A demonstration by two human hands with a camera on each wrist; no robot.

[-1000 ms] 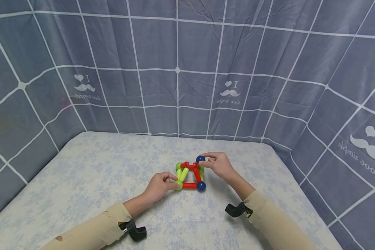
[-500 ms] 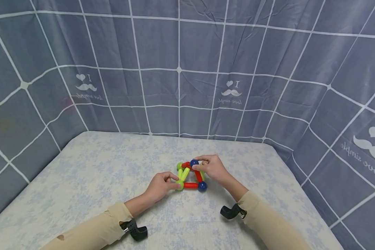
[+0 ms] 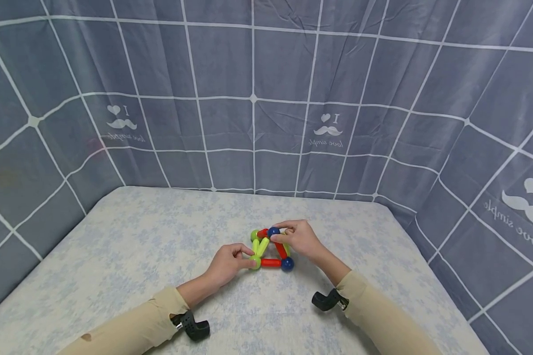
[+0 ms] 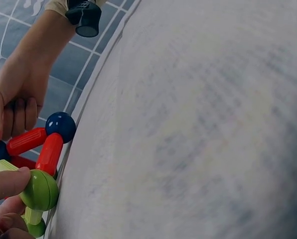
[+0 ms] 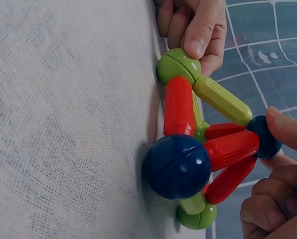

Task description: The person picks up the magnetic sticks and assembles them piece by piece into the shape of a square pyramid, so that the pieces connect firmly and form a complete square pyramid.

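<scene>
A pyramid of magnetic rods and balls stands on the table. My left hand [image 3: 224, 266] pinches the green ball [image 4: 41, 190] at its near left corner. At the top, my right hand [image 3: 301, 239] holds a dark blue ball [image 3: 273, 231] between thumb and index finger. Red rods [image 5: 233, 149] and one yellow-green rod [image 5: 223, 99] lean up to that ball, their ends meeting it in the right wrist view. Another blue ball [image 3: 287, 264] forms the near right corner, joined to the left one by a red rod [image 3: 271, 263]. Green balls [image 5: 198, 216] sit at the far corners.
A pale floral cloth covers the table [image 3: 169, 222]. Behind and along the sides hangs a grey-blue curtain [image 3: 222, 123] with white grid lines. Both wrists carry black camera mounts [image 3: 194, 329].
My right hand has brought the dark blue ball leftward and slightly down, from over the far right corner to the meeting ends of the leaning rods. My left hand has stayed in place.
</scene>
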